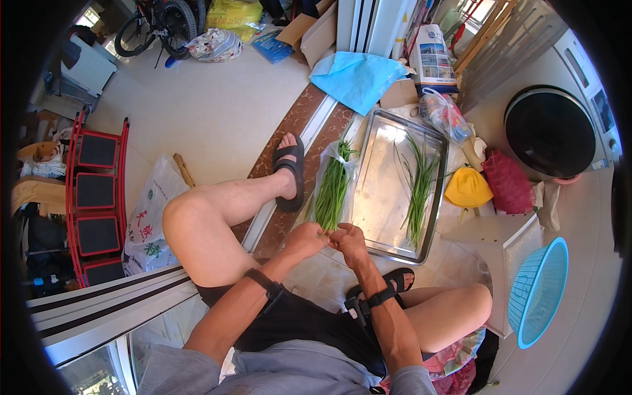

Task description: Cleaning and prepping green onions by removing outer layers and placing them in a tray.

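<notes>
My left hand [305,240] and my right hand [349,243] meet at the near end of a bunch of long green chives [332,190]. Their fingertips pinch thin stems there; how many is too small to tell. The bunch lies on a clear plastic bag [349,173], leaves pointing away from me. Just right of it, a rectangular metal tray [377,197] rests on the floor. A smaller, looser bunch of chives [418,197] lies along the tray's right side, apart from my hands.
A sliding-door track [316,118] crosses the floor beside my sandalled foot [289,173]. Light-blue fabric [358,79] lies beyond the tray. A yellow hat [468,187], a white box-like stand [508,266] and a blue plastic basket [538,294] are at right; a red-framed step ladder [97,192] is at left.
</notes>
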{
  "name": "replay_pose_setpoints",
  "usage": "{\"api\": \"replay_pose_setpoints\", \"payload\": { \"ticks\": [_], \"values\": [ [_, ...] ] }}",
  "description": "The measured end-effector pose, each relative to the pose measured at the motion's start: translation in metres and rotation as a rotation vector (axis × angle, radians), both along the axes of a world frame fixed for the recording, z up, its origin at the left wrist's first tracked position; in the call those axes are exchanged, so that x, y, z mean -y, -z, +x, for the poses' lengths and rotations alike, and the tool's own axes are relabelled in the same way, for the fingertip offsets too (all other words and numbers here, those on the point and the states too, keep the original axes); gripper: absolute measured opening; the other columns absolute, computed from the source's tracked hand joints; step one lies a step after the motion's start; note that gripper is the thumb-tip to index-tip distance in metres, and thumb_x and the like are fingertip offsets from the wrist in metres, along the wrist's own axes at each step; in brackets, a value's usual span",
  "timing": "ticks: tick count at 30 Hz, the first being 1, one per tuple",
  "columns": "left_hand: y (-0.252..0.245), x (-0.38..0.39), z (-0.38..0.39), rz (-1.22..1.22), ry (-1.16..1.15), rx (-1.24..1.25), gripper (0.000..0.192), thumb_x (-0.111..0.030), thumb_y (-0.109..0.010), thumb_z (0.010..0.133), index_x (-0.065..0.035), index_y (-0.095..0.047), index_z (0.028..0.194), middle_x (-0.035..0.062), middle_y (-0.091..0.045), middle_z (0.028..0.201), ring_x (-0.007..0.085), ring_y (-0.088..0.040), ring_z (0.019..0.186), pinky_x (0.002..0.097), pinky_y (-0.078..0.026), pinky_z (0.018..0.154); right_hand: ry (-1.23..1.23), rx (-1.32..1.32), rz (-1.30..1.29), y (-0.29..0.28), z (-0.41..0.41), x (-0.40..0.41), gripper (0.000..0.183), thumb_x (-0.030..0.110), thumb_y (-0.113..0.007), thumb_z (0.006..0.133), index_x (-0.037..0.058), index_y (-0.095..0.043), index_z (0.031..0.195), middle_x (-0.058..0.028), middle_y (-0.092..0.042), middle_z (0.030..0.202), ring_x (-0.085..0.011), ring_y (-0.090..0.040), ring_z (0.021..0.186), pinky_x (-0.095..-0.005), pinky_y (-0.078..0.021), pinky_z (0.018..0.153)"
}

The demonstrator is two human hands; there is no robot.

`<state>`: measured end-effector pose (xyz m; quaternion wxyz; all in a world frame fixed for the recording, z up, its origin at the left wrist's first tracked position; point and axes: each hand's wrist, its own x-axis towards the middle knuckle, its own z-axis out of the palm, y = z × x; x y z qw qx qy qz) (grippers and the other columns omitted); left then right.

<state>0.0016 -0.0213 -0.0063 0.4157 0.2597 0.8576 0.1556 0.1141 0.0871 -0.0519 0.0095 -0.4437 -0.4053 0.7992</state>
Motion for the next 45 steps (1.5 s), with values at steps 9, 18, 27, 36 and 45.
{"api": "replay_pose_setpoints", "payload": {
  "ticks": [9,18,27,36,45],
  "values": [
    [0.013,0.003,-0.004,0.030,-0.001,0.120,0.027,-0.034,-0.071,0.079,-0.0131,-0.073,0.096,0.0120,-0.071,0.096,0.0292,-0.068,0.092,0.0411,-0.052,0.078,-0.042,0.029,0.160,-0.011,-0.001,-0.002,0.060,0.004,-0.071,0.082,-0.0181,-0.041,0.129,-0.0115,-0.067,0.085,-0.0140,-0.060,0.066,-0.0259,-0.0511,0.060],
    [0.018,0.003,-0.004,0.126,-0.098,0.160,0.025,-0.033,-0.070,0.079,-0.0120,-0.074,0.091,0.0114,-0.070,0.082,0.0280,-0.068,0.080,0.0387,-0.051,0.072,-0.016,0.012,0.087,-0.018,0.000,-0.008,0.046,0.004,-0.069,0.082,-0.0115,-0.050,0.121,-0.0102,-0.068,0.085,-0.0118,-0.059,0.067,-0.0243,-0.0493,0.059],
    [0.005,0.002,-0.002,0.163,-0.038,0.221,0.035,-0.033,-0.062,0.090,0.0014,-0.067,0.085,0.0077,-0.063,0.067,0.0154,-0.057,0.059,0.0315,-0.046,0.059,0.066,-0.056,-0.132,-0.044,0.010,-0.042,0.018,0.004,-0.064,0.086,-0.0073,-0.065,0.100,-0.0091,-0.068,0.086,-0.0101,-0.053,0.065,-0.0233,-0.0451,0.056],
    [-0.015,-0.002,-0.002,0.132,-0.001,0.118,0.036,-0.036,-0.057,0.089,-0.0032,-0.070,0.097,0.0158,-0.068,0.080,0.0286,-0.067,0.078,0.0384,-0.050,0.070,0.023,-0.105,-0.216,-0.076,0.029,-0.032,0.007,0.005,-0.064,0.088,-0.0020,-0.066,0.088,-0.0101,-0.069,0.088,-0.0091,-0.053,0.067,-0.0227,-0.0447,0.058],
    [-0.028,-0.002,0.004,0.091,0.027,0.035,0.035,-0.036,-0.056,0.088,-0.0095,-0.071,0.106,0.0184,-0.070,0.095,0.0343,-0.068,0.090,0.0403,-0.052,0.079,-0.091,-0.112,-0.193,-0.123,0.057,-0.005,0.019,0.006,-0.063,0.088,-0.0032,-0.065,0.105,-0.0081,-0.070,0.092,-0.0075,-0.055,0.069,-0.0212,-0.0451,0.061]
  ]
}}
